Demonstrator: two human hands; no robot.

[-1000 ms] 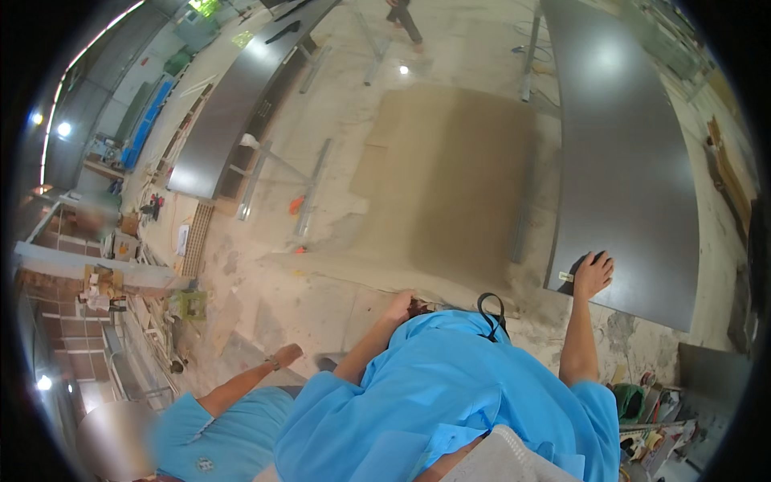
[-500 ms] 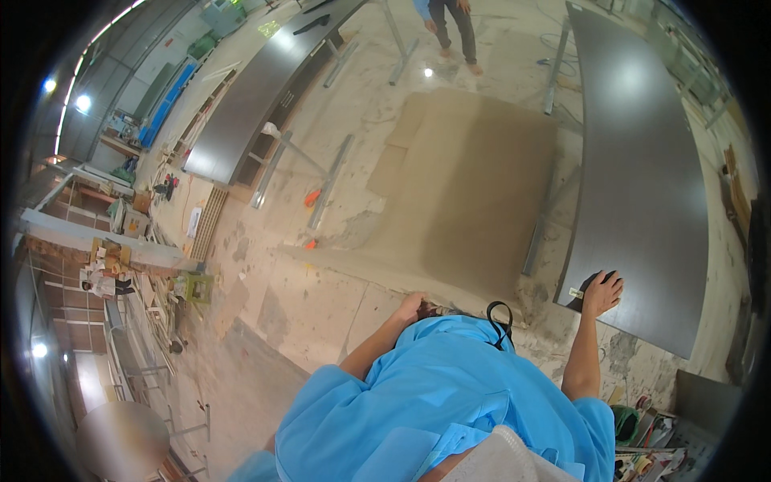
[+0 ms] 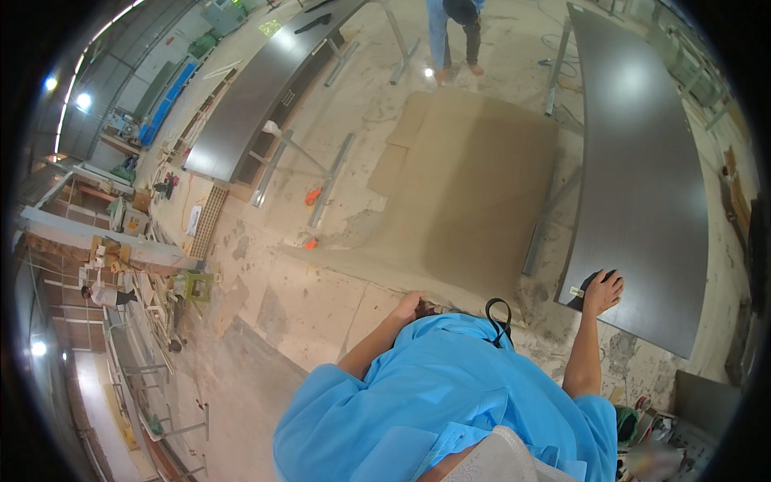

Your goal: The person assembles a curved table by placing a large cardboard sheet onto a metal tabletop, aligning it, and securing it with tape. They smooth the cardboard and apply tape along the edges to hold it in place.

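Note:
My right hand [image 3: 604, 295] rests on the near end of a long dark brown panel [image 3: 638, 177] to the right. Under its palm and fingers is a small black rounded thing [image 3: 590, 283], partly covered, its kind unclear. A small pale label [image 3: 576, 292] shows beside it at the panel's edge. My left hand [image 3: 410, 304] is held at my waist, by the front of my blue shirt [image 3: 450, 361]. Its fingers are mostly hidden, and no held thing shows there.
A brown sheet [image 3: 490, 185] lies on the floor ahead. Another dark panel [image 3: 265, 92] stands on metal supports at the left. Orange pieces [image 3: 312, 197] lie by a metal foot. A co-worker [image 3: 458, 32] bends at the far end. A green stool [image 3: 197, 287] stands left.
The co-worker at the far end has gone from standing to bending down. A person at the far left has shifted posture. My hands have stayed almost still.

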